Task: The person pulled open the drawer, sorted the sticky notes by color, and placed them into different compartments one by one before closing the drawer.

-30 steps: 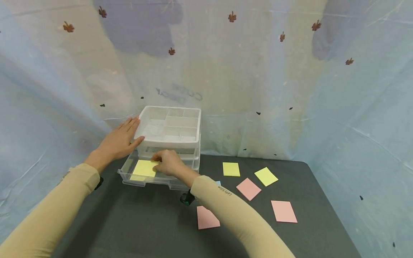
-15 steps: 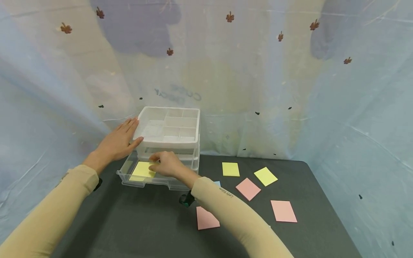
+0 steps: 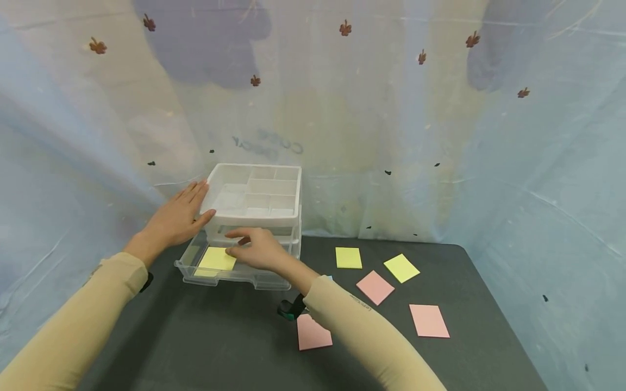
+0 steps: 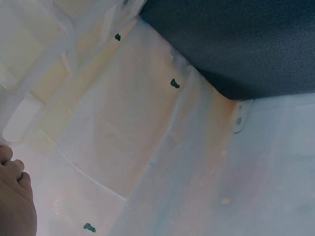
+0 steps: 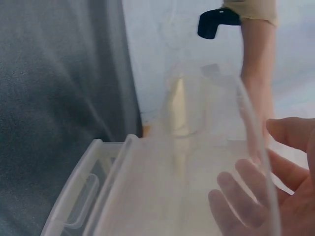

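Clear drawer unit [image 3: 296,234] in front of me, a lower drawer [image 3: 269,282] pulled out. In its left part lies a yellow sticky-note pad [image 3: 215,259]. Top tray [image 3: 231,198] is split: one big compartment left, smaller ones right.

My right hand [image 3: 259,251] is over the drawer, thumb and fingers apart, tips at the pad's right edge; touching or just above it, can't really say. My left hand [image 3: 178,217] lies along the unit's left edge, fingers straight, nothing gripped.

Hard to see: right wrist view looks through blurry plastic, pad not readable there. Left wrist view gets mostly printed curtain [image 4: 118,123], with a few fingertips cut off at the edge. A blue scrap, probably another pad [image 3: 330,277], is mostly behind my right sleeve [image 3: 367,326], which also crosses the corner of a pink pad [image 3: 313,334].

Rest of the dark table [image 3: 220,336], right of the unit: two yellow pads [image 3: 348,258] and two more pink ones [image 3: 429,321], spaced apart.
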Demonstrator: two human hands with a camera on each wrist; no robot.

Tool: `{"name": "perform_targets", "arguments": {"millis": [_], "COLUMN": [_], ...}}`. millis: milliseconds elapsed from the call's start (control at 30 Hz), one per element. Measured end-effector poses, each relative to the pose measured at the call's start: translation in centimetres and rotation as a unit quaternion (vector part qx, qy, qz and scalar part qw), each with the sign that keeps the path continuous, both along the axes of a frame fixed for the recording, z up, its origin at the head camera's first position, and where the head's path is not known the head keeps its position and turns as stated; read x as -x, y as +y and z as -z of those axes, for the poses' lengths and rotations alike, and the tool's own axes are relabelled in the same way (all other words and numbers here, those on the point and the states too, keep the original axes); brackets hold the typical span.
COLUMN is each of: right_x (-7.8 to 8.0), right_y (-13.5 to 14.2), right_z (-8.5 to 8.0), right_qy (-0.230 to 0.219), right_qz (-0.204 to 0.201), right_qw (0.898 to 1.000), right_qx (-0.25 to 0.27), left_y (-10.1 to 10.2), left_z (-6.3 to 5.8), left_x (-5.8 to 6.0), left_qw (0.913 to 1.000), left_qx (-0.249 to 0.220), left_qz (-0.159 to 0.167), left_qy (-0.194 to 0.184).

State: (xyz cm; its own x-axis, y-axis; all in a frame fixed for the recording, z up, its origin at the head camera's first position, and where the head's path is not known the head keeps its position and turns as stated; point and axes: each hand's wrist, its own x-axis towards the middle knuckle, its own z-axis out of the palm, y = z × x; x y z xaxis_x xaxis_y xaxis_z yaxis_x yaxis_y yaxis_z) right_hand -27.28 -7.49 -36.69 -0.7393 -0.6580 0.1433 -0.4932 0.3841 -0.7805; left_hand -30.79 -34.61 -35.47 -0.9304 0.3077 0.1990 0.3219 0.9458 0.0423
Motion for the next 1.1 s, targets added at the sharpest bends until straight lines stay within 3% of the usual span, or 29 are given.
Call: {"name": "perform_targets", "arguments": {"millis": [267, 467, 800, 1100], "right_x": [-0.4, -0.3, 0.4, 1.5], "right_y": [2.8, 5.2, 9.3, 12.9], "right_z": [-0.5, -0.3, 0.6, 1.6], "right_qy": [0.005, 0.018, 0.022, 0.019], "right_qz": [-0.012, -0.001, 0.041, 0.099], "right_qw": [0.996, 0.992, 0.983, 0.978], "right_qx": [0.088, 0.125, 0.178, 0.184], "left_y": [-0.3, -0.4, -0.1, 0.0], "left_z": [0.1, 0.2, 0.0, -0.1], "left_x": [0.0, 0.0, -0.2, -0.2], "left_qw": [1.0, 1.0, 0.9999, 1.0], "left_qx": [-0.001, 0.003, -0.003, -0.001], "left_qz": [-0.004, 0.001, 0.01, 0.006], "left_qy": [-0.002, -0.005, -0.003, -0.005]}}
